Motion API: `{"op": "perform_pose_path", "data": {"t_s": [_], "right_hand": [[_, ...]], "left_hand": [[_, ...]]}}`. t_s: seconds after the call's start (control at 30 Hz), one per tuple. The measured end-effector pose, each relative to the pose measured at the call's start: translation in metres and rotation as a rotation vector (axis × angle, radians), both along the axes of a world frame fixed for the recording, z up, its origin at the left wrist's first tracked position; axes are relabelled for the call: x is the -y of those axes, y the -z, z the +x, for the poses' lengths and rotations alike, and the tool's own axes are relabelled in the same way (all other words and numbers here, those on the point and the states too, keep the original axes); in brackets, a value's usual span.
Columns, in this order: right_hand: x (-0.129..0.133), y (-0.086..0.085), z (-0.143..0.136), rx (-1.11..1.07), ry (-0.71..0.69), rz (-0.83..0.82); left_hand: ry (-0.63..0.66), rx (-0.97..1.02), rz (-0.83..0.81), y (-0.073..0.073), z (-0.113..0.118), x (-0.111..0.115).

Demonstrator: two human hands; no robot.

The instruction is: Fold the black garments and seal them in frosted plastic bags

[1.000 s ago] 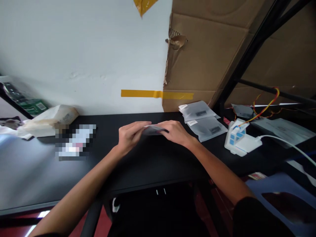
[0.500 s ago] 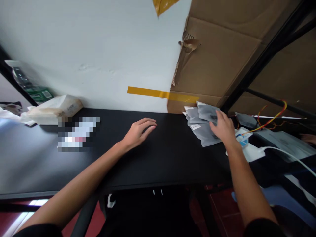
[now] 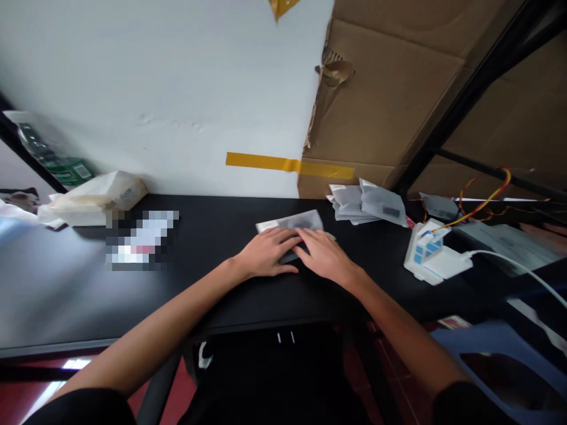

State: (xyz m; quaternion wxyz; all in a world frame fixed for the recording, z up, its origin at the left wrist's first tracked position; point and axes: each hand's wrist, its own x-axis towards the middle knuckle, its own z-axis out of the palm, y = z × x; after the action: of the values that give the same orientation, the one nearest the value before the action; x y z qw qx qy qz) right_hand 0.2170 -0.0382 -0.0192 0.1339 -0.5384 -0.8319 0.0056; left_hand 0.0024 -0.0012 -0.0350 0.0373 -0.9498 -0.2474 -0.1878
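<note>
While on black table, gray pouch beneath left hand and right hand.

On the left, a green-labelled bottle sits behind a pale packet on the black worktop. Yellow tape spans white wall and brown cardboard; right, a white-and-blue box.

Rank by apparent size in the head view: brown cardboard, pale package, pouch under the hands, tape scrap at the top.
Largest to smallest:
1. Brown cardboard
2. Pale package
3. Pouch, partly covered
4. Tape scrap
</note>
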Motion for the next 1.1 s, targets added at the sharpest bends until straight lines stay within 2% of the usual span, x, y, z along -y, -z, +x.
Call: {"op": "perform_pose_path", "data": {"t_s": [0.1, 0.17, 0.27, 0.37, 0.53, 0.63, 0.73, 0.83, 1.0, 1.1], "right_hand": [[-0.037, -0.008, -0.018, -0.164, -0.275, -0.046], [-0.057, -0.006, -0.015, -0.182, -0.375, -0.015], [-0.072, 0.007, -0.004, -0.173, -0.37, 0.099], [-0.073, 0.02, 0.004, -0.295, -0.338, 0.192], [-0.072, 0.025, 0.001, -0.417, -0.368, 0.253], [-0.072, 0.026, -0.007, -0.465, -0.367, 0.282], [-0.067, 0.029, -0.017, -0.542, -0.385, 0.339], [-0.062, 0.028, -0.022, -0.546, -0.417, 0.36], [-0.062, 0.019, -0.014, -0.623, -0.356, 0.402], [-0.061, 0.02, -0.015, -0.595, -0.404, 0.362]], "left_hand": [[-0.164, -0.08, 0.063, 0.002, -0.017, -0.014], [-0.236, -0.102, 0.073, 0.001, -0.034, -0.025], [-0.247, -0.105, 0.06, -0.004, -0.053, -0.037], [-0.233, -0.095, 0.031, -0.009, -0.064, -0.041], [-0.218, -0.067, -0.006, -0.016, -0.074, -0.041], [-0.158, 0.003, 0.072, -0.016, -0.07, -0.037], [-0.108, 0.143, 0.222, -0.013, -0.049, -0.029], [-0.113, 0.219, 0.329, -0.01, -0.03, -0.023], [-0.144, 0.286, 0.328, -0.013, -0.029, -0.021], [-0.129, 0.322, 0.327, -0.01, -0.025, -0.019]]}}
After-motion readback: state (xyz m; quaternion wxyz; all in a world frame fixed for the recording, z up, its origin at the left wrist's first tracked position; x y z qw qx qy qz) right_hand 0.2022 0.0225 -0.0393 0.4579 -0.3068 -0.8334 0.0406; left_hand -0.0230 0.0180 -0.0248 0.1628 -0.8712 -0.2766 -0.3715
